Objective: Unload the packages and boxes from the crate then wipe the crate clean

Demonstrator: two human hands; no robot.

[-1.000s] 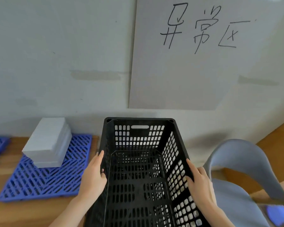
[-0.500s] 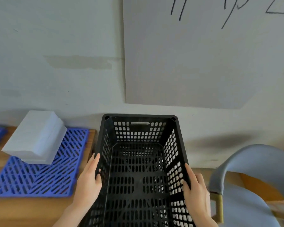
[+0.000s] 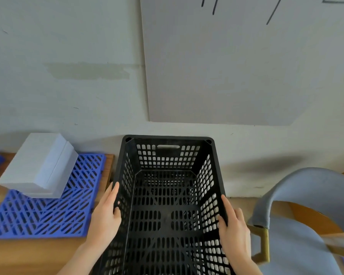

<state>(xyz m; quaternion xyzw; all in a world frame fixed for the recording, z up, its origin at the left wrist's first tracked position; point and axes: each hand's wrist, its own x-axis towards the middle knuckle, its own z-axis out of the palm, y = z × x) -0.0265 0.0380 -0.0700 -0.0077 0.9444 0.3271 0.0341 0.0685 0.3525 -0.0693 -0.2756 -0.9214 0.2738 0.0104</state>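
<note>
Two-handed grip clamped on side walls of empty black crate (image 3: 167, 161), left hand (image 3: 105, 215) and right hand (image 3: 234, 229) thumbs inside, parked between desk (image 3: 38, 255) and grey chair (image 3: 316, 187), probably steadied for wiping; white boxes (image 3: 38, 167) already out on blue mat (image 3: 48, 215).

One camera sits on the person's head. It looks forward and down, toward a wall (image 3: 68, 46). The view is wide, so things bend a bit near the sides. The black crate (image 3: 167, 138) is right below and very near. Its near end runs off the bottom edge. The person's left grip (image 3: 105, 215) and right grip (image 3: 234, 231) come in from the bottom, close to the camera. The counter (image 3: 38, 255) lies low on the left and a grey chair (image 3: 316, 187) low on the right. The wall fills the top half.
</note>
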